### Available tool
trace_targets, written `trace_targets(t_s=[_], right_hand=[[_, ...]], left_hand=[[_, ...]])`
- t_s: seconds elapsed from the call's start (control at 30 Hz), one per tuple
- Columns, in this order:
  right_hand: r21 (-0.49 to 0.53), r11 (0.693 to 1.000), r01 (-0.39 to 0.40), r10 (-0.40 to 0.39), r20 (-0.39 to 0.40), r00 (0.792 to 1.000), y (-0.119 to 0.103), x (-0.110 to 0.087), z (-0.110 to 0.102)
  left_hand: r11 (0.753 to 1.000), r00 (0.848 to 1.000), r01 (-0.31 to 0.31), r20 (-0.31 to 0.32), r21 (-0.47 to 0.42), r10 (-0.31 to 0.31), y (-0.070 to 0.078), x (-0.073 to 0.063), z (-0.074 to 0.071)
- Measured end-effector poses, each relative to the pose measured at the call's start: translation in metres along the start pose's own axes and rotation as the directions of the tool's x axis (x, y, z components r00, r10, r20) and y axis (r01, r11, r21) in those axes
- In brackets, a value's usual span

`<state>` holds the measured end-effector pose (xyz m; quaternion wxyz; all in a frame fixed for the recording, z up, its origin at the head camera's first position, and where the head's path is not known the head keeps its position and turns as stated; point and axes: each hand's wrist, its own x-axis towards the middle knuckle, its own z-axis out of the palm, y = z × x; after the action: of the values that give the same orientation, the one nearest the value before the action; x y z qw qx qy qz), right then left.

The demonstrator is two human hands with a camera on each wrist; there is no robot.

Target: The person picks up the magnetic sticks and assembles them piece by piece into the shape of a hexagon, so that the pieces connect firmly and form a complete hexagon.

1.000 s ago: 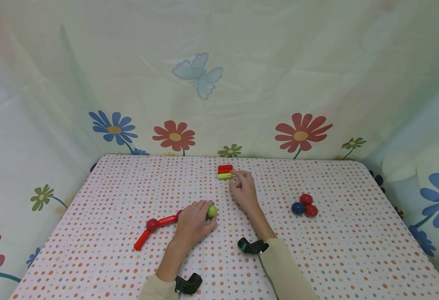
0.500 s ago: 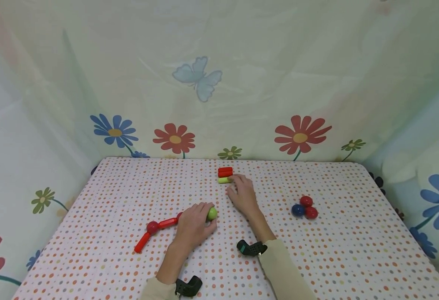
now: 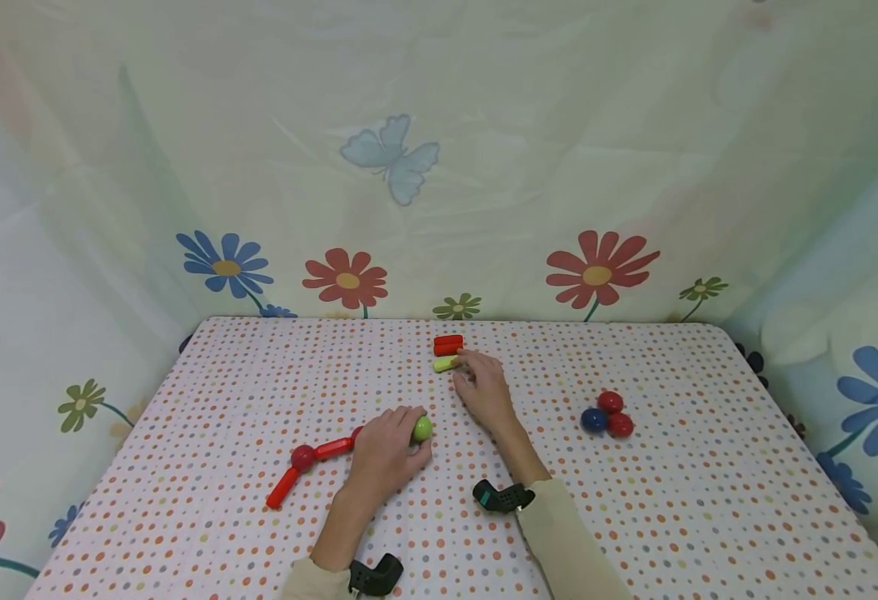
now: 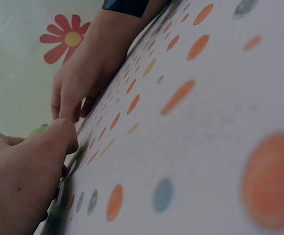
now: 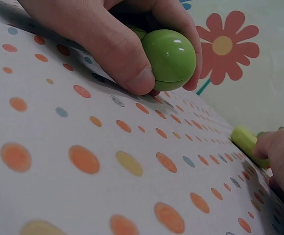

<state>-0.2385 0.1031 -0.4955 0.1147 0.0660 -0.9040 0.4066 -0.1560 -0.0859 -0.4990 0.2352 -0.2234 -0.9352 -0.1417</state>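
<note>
My left hand (image 3: 386,450) grips a green ball (image 3: 423,428) at the right end of a chain of toy rods and balls. Leftward from the hand run a mostly hidden red ball, a red rod (image 3: 333,448), another red ball (image 3: 302,457) and a red end rod (image 3: 282,488). In the right wrist view, the left thumb and fingers curl around the green ball (image 5: 169,59). My right hand (image 3: 485,390) pinches the right end of a yellow-green rod (image 3: 444,363), which is slightly tilted; in its wrist view, fingers cover that rod's near end (image 5: 247,144).
Two red rods (image 3: 449,345) lie side by side just behind the yellow-green one. To the right, a blue ball (image 3: 593,420) and two red balls (image 3: 611,402) sit clustered together. A dotted cloth (image 3: 679,500) covers the table, with a flowered backdrop (image 3: 514,167) behind.
The right fingers have closed on the yellow-green rod's end. That rod has turned slightly and come away from the red rods, toward me. The left hand keeps its hold.
</note>
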Motion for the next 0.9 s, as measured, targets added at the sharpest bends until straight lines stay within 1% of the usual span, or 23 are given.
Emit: trace_targets(t_s=[0.23,0.37,0.53,0.73,0.9], right_hand=[[0.021,1.0,0.023,-0.023,-0.014,1.0,-0.0004,0.0001,-0.0008],[0.014,0.999,0.031,-0.031,-0.004,1.0,-0.0002,0.0004,-0.001],[-0.018,0.998,0.063,-0.063,-0.009,0.998,-0.0006,0.0,-0.0011],[-0.02,0.999,0.048,-0.048,-0.008,0.999,-0.0017,-0.0007,-0.0018],[0.005,1.0,0.03,-0.03,0.007,1.0,-0.0023,0.0002,-0.0019]], left_hand=[[1.0,1.0,-0.005,-0.03,0.001,0.005,-0.0001,0.0001,0.0013],[1.0,1.0,-0.007,-0.029,0.006,0.007,-0.0002,-0.0001,0.0013],[1.0,1.0,-0.006,-0.026,0.009,0.006,-0.0002,-0.0003,0.0016],[1.0,1.0,-0.003,-0.024,0.006,0.003,-0.0002,-0.0004,0.0023],[1.0,1.0,-0.002,-0.024,0.008,0.003,-0.0003,-0.0003,0.0025]])
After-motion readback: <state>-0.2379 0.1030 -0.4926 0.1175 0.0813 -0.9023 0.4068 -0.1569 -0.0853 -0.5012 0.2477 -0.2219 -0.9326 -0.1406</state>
